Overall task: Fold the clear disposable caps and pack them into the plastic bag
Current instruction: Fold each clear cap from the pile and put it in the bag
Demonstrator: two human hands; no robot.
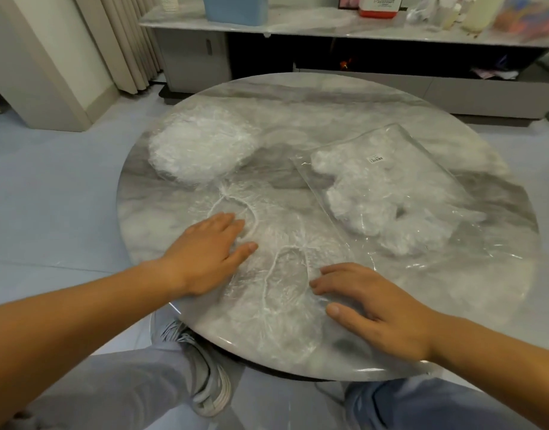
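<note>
Clear film of one disposable cap (276, 268) lies flattened by the marble table's (329, 97) near edge. The left hand (205, 252) and right hand (375, 308) press its two sides, fingers straight. Beyond the cap, leftward, sits the cap pile (201, 147). Rightward, the part-filled plastic bag (391, 197) reaches toward the rim, with marble showing between them.

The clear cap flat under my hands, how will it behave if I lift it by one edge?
Probably floppy and light: the cap is thin crinkled film lying flat on the table, so it should droop and bunch. Its gathered white edge may pull it into a pucker once released.
</note>
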